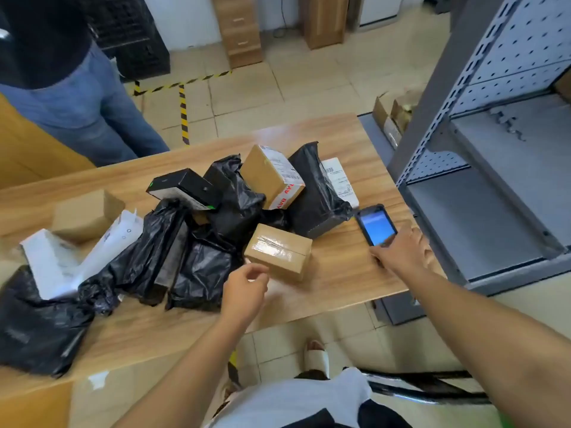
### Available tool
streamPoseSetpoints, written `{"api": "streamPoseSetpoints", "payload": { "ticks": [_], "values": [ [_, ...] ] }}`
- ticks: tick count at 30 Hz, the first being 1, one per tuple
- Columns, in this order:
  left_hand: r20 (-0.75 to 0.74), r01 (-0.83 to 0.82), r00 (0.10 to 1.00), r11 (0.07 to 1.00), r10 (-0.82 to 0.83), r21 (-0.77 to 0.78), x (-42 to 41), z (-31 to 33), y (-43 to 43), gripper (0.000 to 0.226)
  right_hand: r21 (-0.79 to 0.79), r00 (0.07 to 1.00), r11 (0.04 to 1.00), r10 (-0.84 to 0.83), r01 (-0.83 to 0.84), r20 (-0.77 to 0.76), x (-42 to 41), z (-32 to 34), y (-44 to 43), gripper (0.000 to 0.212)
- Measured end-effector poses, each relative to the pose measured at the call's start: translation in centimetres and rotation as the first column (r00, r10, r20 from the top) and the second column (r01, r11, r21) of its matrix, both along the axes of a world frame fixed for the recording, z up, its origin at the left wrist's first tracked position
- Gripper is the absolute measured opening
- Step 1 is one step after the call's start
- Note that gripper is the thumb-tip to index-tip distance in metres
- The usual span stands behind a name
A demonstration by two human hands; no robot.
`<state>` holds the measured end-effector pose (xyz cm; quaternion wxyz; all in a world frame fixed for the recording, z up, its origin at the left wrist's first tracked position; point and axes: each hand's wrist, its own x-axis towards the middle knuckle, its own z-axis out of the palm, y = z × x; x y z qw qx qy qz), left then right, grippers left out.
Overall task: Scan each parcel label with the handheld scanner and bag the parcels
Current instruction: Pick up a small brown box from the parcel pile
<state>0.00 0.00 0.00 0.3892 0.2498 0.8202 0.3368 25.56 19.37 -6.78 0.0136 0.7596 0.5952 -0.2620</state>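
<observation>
The handheld scanner (376, 225), dark with a lit blue screen, lies on the wooden table (340, 282) at the right. My right hand (400, 250) rests on its near end, fingers curling around it. A small taped cardboard parcel (278, 250) sits in the middle. My left hand (245, 288) hovers just in front of that parcel, fingers loosely curled, holding nothing. Behind lie a labelled cardboard box (272, 176), a black box (185, 188), several black plastic-wrapped parcels (197, 251), and another brown box (86, 214) at the left.
A white mailer (65, 261) lies at the left among black bags. A grey metal shelf unit (482, 186) stands close on the right. A person in jeans (89, 109) stands beyond the table at the far left. An open carton (392, 115) sits by the shelf.
</observation>
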Motion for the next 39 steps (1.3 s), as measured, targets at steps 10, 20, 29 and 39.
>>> {"api": "streamPoseSetpoints", "payload": {
  "ticks": [10, 20, 29, 39],
  "values": [
    [0.013, -0.08, 0.997, 0.994, 0.081, -0.076, -0.6, -0.6, -0.3, 0.017, -0.06, 0.999, 0.997, 0.049, -0.048, 0.011, -2.6, -1.7, 3.2, 0.115],
    [-0.066, -0.043, 0.997, 0.997, 0.039, -0.062, -0.9, 0.3, 0.6, 0.016, -0.066, 1.0, 0.998, -0.02, 0.021, 0.018, -2.3, -1.3, 3.5, 0.099],
    [-0.433, 0.276, 0.795, 0.889, -0.425, -0.366, -0.3, 1.1, 5.6, 0.083, -0.022, 0.91, 0.977, -0.204, 0.21, -0.361, -0.7, 2.9, -2.4, 0.087],
    [-0.391, 0.332, 0.705, 0.763, -0.592, -0.555, 0.9, -1.9, 9.2, 0.114, 0.032, 0.819, 0.968, -0.194, 0.25, -0.539, -1.1, 4.4, -9.9, 0.073]
  ]
}}
